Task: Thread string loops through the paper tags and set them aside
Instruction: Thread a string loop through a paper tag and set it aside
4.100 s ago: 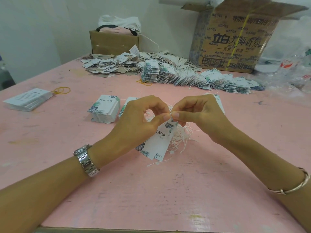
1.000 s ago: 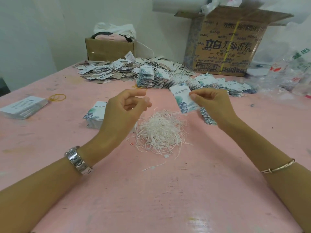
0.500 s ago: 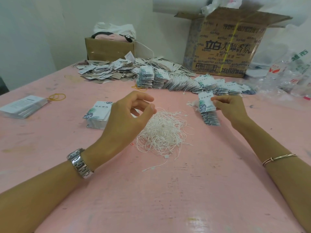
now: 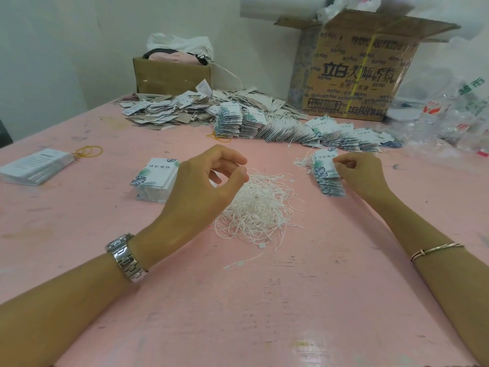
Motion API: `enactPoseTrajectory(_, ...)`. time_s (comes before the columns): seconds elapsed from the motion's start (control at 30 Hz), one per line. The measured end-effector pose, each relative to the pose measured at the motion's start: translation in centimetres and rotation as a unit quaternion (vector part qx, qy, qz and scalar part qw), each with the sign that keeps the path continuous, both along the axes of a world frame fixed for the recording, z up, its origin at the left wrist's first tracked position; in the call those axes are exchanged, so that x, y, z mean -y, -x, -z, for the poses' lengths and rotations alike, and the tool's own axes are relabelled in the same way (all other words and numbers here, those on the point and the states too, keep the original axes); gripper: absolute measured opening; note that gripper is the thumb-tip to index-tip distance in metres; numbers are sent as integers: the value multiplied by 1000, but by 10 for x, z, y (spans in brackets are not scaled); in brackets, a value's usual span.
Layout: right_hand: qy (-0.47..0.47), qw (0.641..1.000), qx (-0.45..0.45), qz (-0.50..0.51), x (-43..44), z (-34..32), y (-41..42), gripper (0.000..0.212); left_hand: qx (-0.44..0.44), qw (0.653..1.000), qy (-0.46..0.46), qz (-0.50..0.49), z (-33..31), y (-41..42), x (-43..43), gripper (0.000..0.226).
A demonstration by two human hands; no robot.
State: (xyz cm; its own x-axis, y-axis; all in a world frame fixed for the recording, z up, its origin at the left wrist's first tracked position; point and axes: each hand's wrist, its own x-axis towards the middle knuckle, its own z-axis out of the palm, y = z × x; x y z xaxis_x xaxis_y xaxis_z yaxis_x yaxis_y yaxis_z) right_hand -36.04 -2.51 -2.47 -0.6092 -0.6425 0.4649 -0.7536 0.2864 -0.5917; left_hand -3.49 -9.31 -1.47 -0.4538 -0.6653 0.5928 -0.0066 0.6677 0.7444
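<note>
In the head view, my right hand [image 4: 362,178] is pinching a threaded paper tag [image 4: 324,165] by its right edge, thumb and fingertips curled onto the card, and I am holding it against the top of the small fanned stack of finished tags [image 4: 332,188] on the pink worktop [image 4: 264,300]. The tag is looking light and fairly stiff, so I am judging that an edge pinch is enough and that a harder squeeze would only crease it. Its string is trailing loose to the left, likely to snag.

My left hand [image 4: 206,186] is hovering with a released grip, fingers loosely curled, thumb and forefinger apart, right at the edge of the tangled heap of white string loops [image 4: 259,207]. Those loops are looking thin, limp and matted together; I am expecting to need a fingertip pinch on 1 strand, ideally near its small end tab. The stack of unthreaded tags [image 4: 156,178] is sitting just left of that hand.
</note>
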Motion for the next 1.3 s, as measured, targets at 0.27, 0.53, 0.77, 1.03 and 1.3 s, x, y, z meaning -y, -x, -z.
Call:
enactPoseTrajectory(0.27, -32, 999, -15, 16, 0, 3, 1, 20, 11, 1000, 1, -1, 0, 0, -2, 11)
enactPoseTrajectory(0.53, -122, 991, -12, 58, 12, 7, -24, 98, 22, 1000, 4, -5, 0, 0, -4, 9)
enactPoseTrajectory(0.77, -129, 988, -54, 72, 16, 10, -31, 89, 24, 1000, 0, -6, -2, -1, -6, 8)
enactPoseTrajectory(1.03, -131, 988, -23, 80, 17, 11, -26, 86, 28, 1000, 0, -6, -2, 0, -7, 7)
enactPoseTrajectory(1.3, -127, 977, -148, 90, 12, 4, -42, 73, 47, 999, -2, -14, 1, 0, -1, 8)
